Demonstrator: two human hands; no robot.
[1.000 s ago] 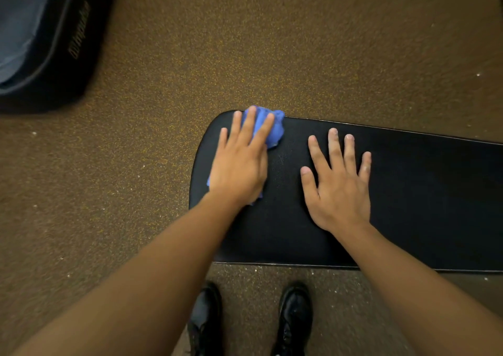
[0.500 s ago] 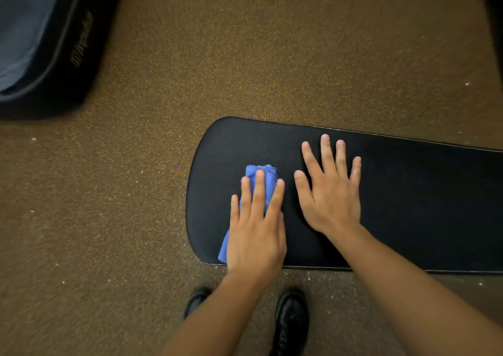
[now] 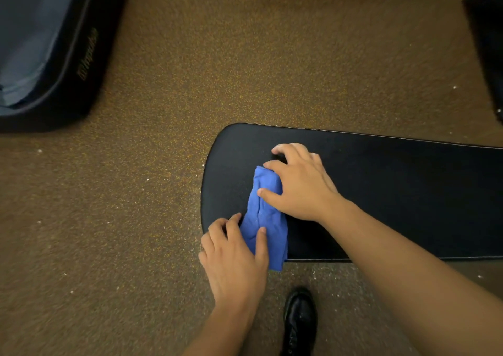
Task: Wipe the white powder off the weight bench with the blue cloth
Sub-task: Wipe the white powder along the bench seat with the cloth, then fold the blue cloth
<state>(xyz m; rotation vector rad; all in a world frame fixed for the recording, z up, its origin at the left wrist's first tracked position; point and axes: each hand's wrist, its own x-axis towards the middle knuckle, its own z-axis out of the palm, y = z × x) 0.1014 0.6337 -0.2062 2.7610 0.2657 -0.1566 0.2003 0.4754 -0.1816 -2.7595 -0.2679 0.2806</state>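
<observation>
Speckled floor surrounds bench; both hands now pinch cloth, left hand at near edge, right hand newly gripping

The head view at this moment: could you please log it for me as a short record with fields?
surface: long black padded weight bench, rounded end to the person's left
cloth: bunched blue cloth on the bench's rounded end, one corner hanging over the near edge
left hand: gripping the cloth's near end
right hand: fingers on the cloth's far end
powder: none visible on the bench; white specks on the brown speckled floor
other: black shoe, dark blue case
</observation>
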